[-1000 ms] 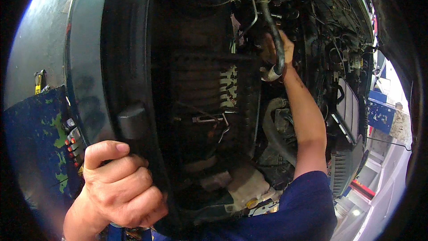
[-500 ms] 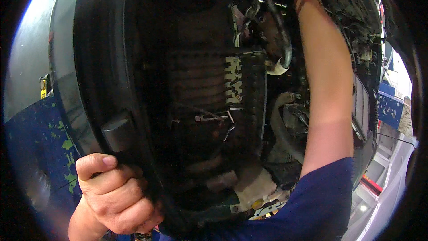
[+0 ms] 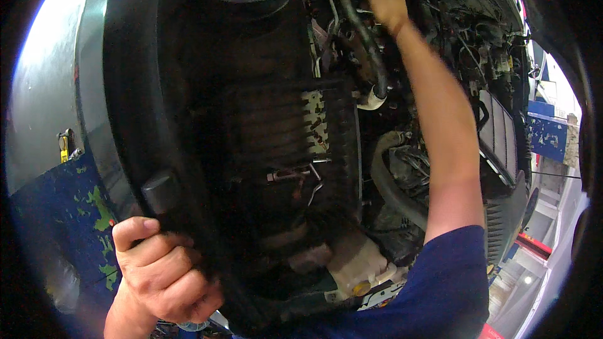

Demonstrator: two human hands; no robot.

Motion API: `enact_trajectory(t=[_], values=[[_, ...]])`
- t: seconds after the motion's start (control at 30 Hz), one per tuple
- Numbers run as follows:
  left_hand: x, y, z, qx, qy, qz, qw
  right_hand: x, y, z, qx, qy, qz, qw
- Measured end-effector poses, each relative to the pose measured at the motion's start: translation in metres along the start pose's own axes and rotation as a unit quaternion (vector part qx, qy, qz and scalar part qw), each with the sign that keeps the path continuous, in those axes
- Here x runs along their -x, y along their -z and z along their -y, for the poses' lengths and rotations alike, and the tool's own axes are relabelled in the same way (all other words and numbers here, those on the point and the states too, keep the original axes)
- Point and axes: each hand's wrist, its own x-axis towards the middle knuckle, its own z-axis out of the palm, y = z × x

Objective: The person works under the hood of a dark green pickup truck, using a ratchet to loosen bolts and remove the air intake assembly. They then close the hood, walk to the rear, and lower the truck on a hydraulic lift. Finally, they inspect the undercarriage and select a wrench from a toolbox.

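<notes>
My left hand (image 3: 163, 273) is closed around the edge of a long black panel (image 3: 141, 113) at the left of a car's engine bay; the fingertips are hidden behind it. A small black block (image 3: 159, 193) sticks out of the panel just above the hand. My right arm stretches far into the bay, and my right hand (image 3: 385, 5) is near the top among dark engine parts. Its fingers are blurred and partly lost in shadow. Close to its left runs a black hose (image 3: 364, 32) with a pale elbow (image 3: 373, 100) at its lower end.
A thick black hose (image 3: 386, 182) curves left of my forearm. Below stands a beige reservoir (image 3: 353, 260) with a yellow cap (image 3: 361, 289). A pleated panel (image 3: 500, 132) sits to the right. Beyond the car, at left, is a blue surface with chipped paint (image 3: 56, 213).
The whole view has shifted, so the engine parts sit lower and further left. My right hand, mostly out of view before, now shows at the top. My left hand keeps its hold on the panel.
</notes>
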Motion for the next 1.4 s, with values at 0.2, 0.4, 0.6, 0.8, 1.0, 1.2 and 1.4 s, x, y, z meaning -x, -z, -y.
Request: enact_trajectory(t=[0.2,0.4,0.6,0.8,1.0,1.2,1.4], values=[[0.000,0.001,0.001,-0.020,-0.012,0.017,1.000,-0.096,-0.024,0.004,0.396,0.113,0.150,0.899],[-0.001,0.002,0.001,-0.008,-0.006,0.019,1.000,-0.014,-0.002,0.026,0.146,0.027,0.113,0.982],[-0.003,0.000,-0.002,-0.007,0.005,0.006,1.000,0.060,0.016,0.042,-0.176,-0.123,0.019,0.976],[-0.007,0.000,-0.002,-0.005,-0.008,0.001,1.000,0.038,0.016,0.056,-0.185,-0.127,0.031,0.974],[-0.007,0.000,-0.002,0.001,-0.013,-0.008,1.000,0.066,0.050,0.075,-0.277,-0.212,0.079,0.934],[-0.009,0.002,-0.002,-0.008,-0.028,-0.005,1.000,0.088,0.098,0.081,-0.211,-0.196,0.227,0.930],[-0.009,0.001,-0.003,-0.001,-0.038,-0.019,0.999,0.116,0.139,0.090,-0.040,-0.096,0.304,0.947]])
